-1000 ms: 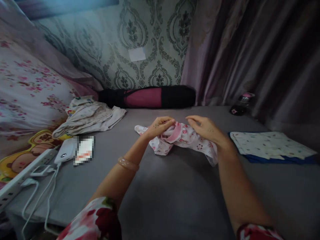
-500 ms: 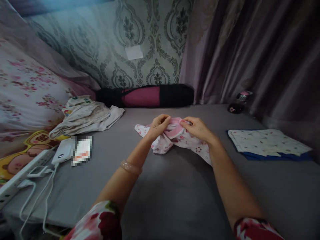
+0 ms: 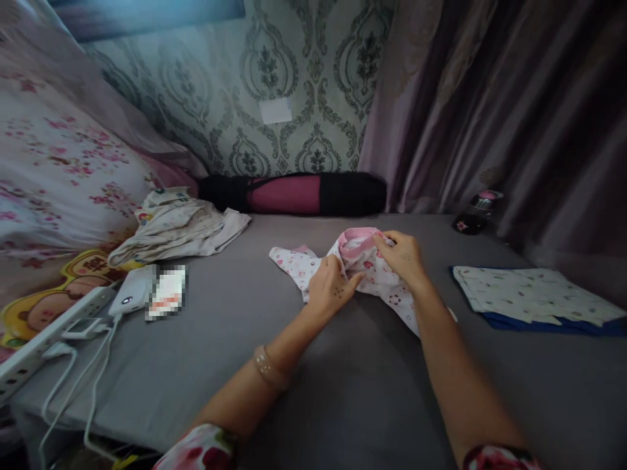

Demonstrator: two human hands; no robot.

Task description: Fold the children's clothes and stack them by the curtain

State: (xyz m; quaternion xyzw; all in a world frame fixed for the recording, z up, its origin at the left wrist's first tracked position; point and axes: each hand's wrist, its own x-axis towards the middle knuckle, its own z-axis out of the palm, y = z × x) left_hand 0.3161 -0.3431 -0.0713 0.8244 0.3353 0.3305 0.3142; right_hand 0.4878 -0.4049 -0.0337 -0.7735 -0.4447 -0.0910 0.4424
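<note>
The small printed shirt point(image 3: 389, 284) lies bunched in the middle of the table point(image 3: 210, 346), between its far edge and its near side, with one sleeve point(image 3: 289, 264) stretched toward the left edge. Its pink collar point(image 3: 360, 241) stands raised and round, facing up.

What has just changed is the grip: the left hand point(image 3: 328, 290) is off the collar and lower, at the shirt's front beside the neckline. Its fingers are partly curled against the fabric with the thumb spread away; whether they pinch any cloth I cannot tell. The right hand point(image 3: 404, 258) has its thumb and fingers closed on the right side of the collar. So the neckline now appears to be held from that side alone, and more of the front and of the left sleeve is exposed.

Farther out, a folded white printed cloth point(image 3: 533, 290) rests on a blue cloth point(image 3: 563, 325) toward the right side of the table, and a dark bottle with a pink top point(image 3: 473, 219) stands near the far right corner. A long black and magenta bag point(image 3: 294, 194) lies along the far edge. Toward the far left corner is a heap of pale clothes point(image 3: 181, 232); nearer along the left edge are a white power bank point(image 3: 132, 292) and a power strip point(image 3: 36, 352) with cables.
</note>
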